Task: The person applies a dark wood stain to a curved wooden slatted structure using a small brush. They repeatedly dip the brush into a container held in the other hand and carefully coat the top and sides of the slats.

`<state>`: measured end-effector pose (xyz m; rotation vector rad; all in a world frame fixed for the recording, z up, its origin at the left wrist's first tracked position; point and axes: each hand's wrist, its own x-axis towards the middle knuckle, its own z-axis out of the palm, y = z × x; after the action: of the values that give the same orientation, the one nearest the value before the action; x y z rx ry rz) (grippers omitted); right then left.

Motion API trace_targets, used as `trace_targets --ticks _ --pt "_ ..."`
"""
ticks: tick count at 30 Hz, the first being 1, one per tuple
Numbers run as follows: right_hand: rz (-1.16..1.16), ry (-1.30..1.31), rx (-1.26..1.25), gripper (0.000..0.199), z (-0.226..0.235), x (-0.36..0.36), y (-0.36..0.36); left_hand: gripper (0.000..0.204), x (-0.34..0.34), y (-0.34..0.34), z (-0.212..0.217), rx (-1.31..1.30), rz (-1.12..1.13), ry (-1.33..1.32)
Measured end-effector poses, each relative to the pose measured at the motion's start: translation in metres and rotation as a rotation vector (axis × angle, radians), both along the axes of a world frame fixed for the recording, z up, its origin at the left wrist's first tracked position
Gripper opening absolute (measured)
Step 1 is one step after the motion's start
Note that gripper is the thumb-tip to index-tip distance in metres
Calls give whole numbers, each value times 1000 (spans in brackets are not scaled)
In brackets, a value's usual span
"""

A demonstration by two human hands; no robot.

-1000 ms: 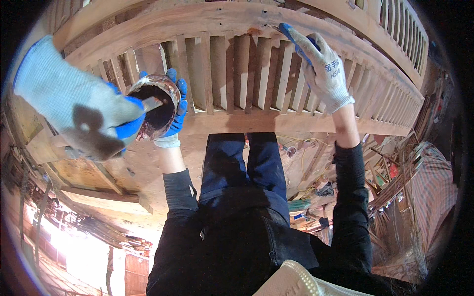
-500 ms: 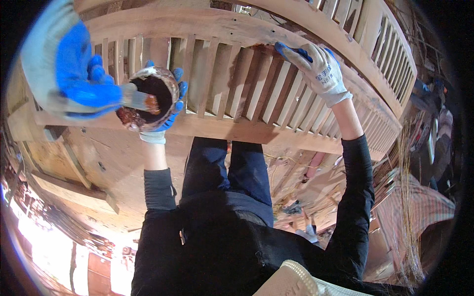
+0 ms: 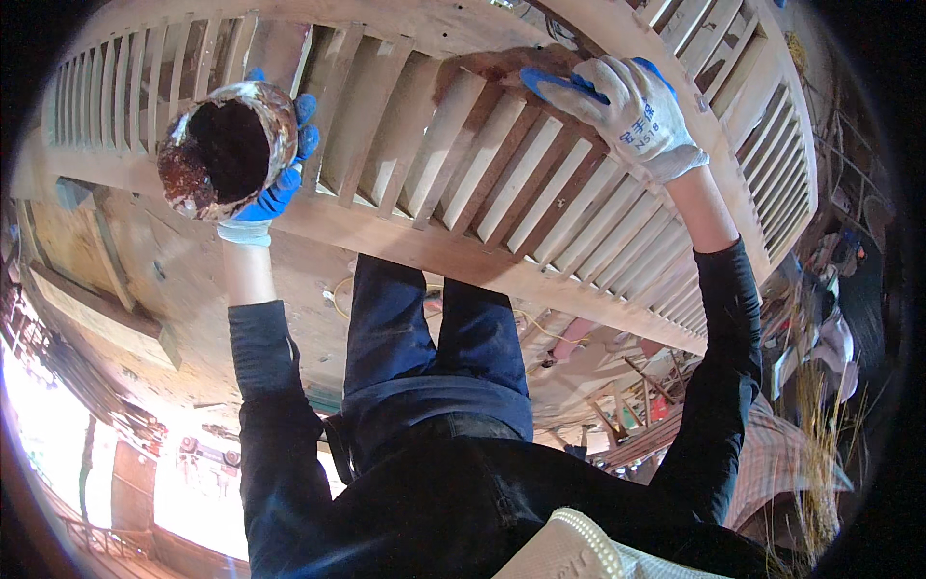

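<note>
My left hand [image 3: 280, 183], in a blue-coated glove, grips a rounded pot [image 3: 280, 121] from its right side. The pot's rim is crusted white and reddish brown, and its inside is dark. It hangs over the left part of a slatted wooden panel [image 3: 415, 243] lying across in front of me. My right hand [image 3: 627, 111], in a white and blue glove, presses on the panel's upper rail with fingers bent and one blue finger pointing left. Whatever lies under those fingers is hidden. Beside them, a dark brown patch [image 3: 492, 68] spreads over the rail onto nearby slats.
A second slatted wooden piece [image 3: 714, 96] stands close behind the panel at the upper right. Timber pieces [image 3: 106, 314] lie on the floor at left. Dry straw-like stalks [image 3: 820, 454] and a checked cloth [image 3: 772, 454] are at lower right. Bright light enters at lower left.
Another person's blue-gloved hand, with a brush dipped in the pot, has left the view. The pot has shifted left and up in the picture. More of the brown patch shows beside my right hand.
</note>
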<state>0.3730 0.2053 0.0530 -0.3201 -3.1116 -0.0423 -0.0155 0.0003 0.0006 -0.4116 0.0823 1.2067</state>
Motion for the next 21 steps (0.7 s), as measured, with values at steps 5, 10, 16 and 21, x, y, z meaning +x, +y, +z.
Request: trace_targets --ticks 5,10,16,21 --pt "39 -19 24 68 -3 -6 4 65 5 2 1 45 39 71" --pt "-29 -102 -35 61 -16 -1 5 64 7 -2 2 12 62 42" --pt "-34 -99 -49 57 27 -3 8 64 7 1 -3 97 59 54" --pt "-65 -42 -76 57 27 -23 2 69 11 5 1 84 72 29"
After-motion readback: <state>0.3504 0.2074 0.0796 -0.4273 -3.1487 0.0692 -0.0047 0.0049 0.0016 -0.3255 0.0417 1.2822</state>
